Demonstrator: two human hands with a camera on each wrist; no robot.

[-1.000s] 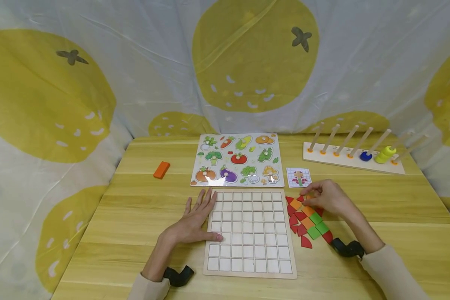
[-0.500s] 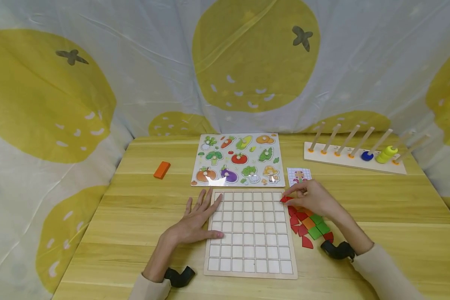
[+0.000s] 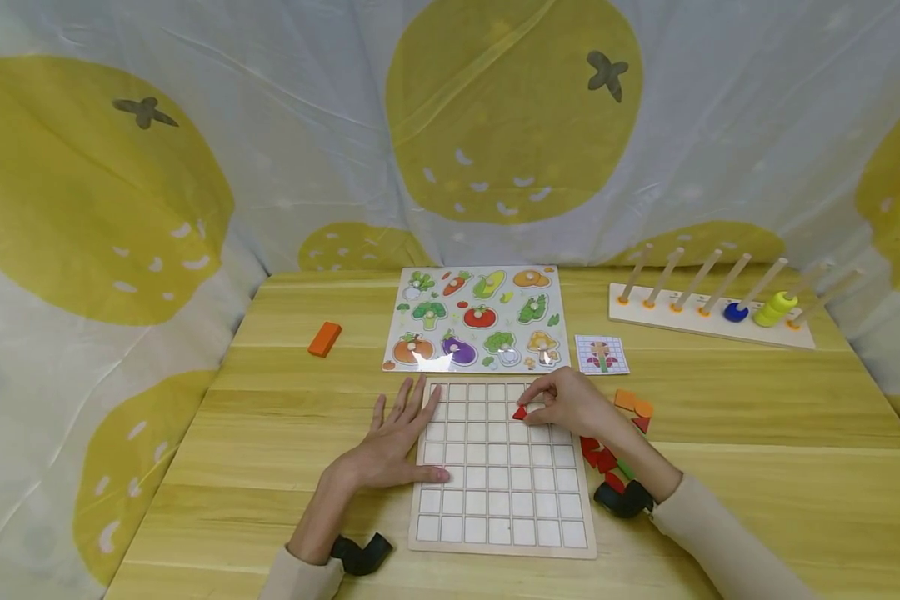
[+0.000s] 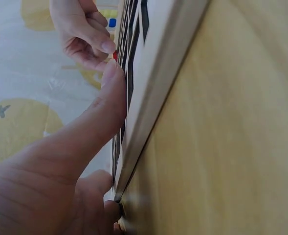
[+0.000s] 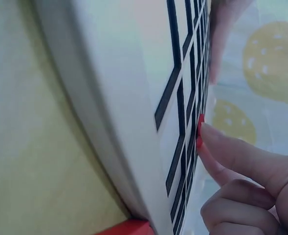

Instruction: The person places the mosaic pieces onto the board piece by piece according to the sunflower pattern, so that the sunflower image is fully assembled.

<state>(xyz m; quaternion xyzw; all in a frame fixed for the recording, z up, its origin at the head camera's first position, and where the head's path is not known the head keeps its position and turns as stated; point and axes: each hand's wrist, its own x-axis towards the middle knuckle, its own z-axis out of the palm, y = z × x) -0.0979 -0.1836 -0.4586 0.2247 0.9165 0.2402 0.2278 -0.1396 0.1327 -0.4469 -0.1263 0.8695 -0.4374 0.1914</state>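
A pale wooden grid board [image 3: 498, 503] lies flat on the table. In the head view my left hand [image 3: 387, 447] is spread over its left edge, thumb resting on a grid square. My right hand [image 3: 573, 406] pinches a small red piece [image 3: 520, 412] between thumb and fingertips over the upper right squares. Seen from the right wrist, that red piece [image 5: 200, 129] is right at the board's surface. Loose red pieces [image 3: 606, 460] and orange pieces [image 3: 625, 400] lie beside the board's right edge, partly hidden by my right forearm.
Behind the board lies a vegetable knob puzzle [image 3: 480, 317], with a small pattern card [image 3: 602, 355] to its right. A peg stand [image 3: 708, 317] with blue and yellow-green beads is at the back right. An orange block [image 3: 325, 339] lies at the left.
My right hand has gone from the loose pieces leftward over the board, carrying the red piece. The pattern card it partly covered is uncovered. My left hand has stayed at the board's left edge.
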